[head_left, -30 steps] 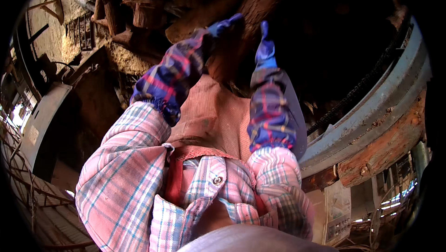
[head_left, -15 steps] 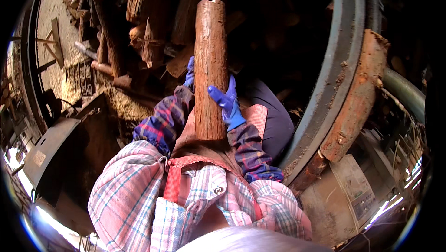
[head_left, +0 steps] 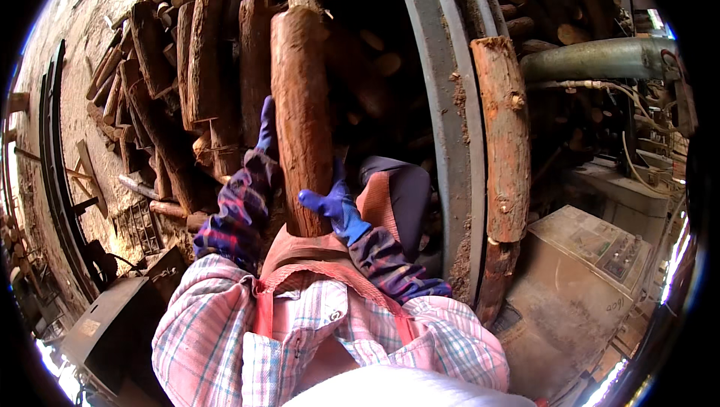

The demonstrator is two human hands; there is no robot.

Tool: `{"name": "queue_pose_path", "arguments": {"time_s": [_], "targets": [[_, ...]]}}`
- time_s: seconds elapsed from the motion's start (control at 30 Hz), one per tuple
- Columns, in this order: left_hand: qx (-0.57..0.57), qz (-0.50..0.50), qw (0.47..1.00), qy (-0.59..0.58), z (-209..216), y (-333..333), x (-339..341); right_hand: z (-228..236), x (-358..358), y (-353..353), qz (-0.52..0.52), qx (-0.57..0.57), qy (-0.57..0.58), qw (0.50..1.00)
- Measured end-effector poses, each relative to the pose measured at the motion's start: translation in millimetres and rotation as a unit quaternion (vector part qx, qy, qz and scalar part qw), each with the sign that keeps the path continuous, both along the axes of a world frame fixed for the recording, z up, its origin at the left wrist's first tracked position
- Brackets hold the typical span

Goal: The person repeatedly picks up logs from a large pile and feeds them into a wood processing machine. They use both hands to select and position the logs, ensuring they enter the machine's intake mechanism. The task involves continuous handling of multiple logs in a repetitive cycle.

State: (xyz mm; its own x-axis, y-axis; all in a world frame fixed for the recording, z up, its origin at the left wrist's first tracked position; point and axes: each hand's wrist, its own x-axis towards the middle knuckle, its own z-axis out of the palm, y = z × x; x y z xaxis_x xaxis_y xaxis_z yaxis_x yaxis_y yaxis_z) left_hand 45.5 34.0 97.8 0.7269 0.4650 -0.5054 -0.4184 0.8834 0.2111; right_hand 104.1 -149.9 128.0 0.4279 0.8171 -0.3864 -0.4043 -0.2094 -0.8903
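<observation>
A thick reddish-brown log (head_left: 300, 100) is held lengthwise in front of my body, its lower end against the red apron. My left hand (head_left: 266, 128), in a blue-purple glove, grips its left side, and part of that hand is hidden behind the wood. On the opposite side my right hand (head_left: 337, 206), gloved alike, presses against the lower part of the log, with the thumb lying across its front. Beyond the log's far end, more logs (head_left: 202, 55) stand and lie in a pile.
Along my right runs a grey metal rail (head_left: 450, 115) dusted with bark. Another log (head_left: 504, 137) lies beside it. Farther right are a greenish metal cylinder (head_left: 592, 60) and a dusty machine cabinet (head_left: 570, 309). A dark metal box (head_left: 105, 332) stands at lower left.
The view has turned, so the rail and its log now appear farther left and straighter. The held log has shifted left in the picture, still between both hands.
</observation>
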Motion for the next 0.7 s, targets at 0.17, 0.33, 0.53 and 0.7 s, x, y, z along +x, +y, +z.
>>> {"name": "queue_pose_path", "arguments": {"time_s": [0.17,0.33,0.53,0.7], "targets": [[0.272,-0.033,0.962,0.012,72,51,109,21,88,22,-0.083,0.153,0.071,0.982],[0.695,-0.029,0.718,0.027,176,87,204,119,272,62,-0.088,0.144,-0.107,0.980],[0.610,-0.097,0.758,0.211,83,96,112,179,447,131,-0.045,0.072,-0.515,0.853],[0.489,-0.248,0.643,0.534,-34,29,-74,105,451,121,0.020,-0.416,-0.620,0.665]]}}
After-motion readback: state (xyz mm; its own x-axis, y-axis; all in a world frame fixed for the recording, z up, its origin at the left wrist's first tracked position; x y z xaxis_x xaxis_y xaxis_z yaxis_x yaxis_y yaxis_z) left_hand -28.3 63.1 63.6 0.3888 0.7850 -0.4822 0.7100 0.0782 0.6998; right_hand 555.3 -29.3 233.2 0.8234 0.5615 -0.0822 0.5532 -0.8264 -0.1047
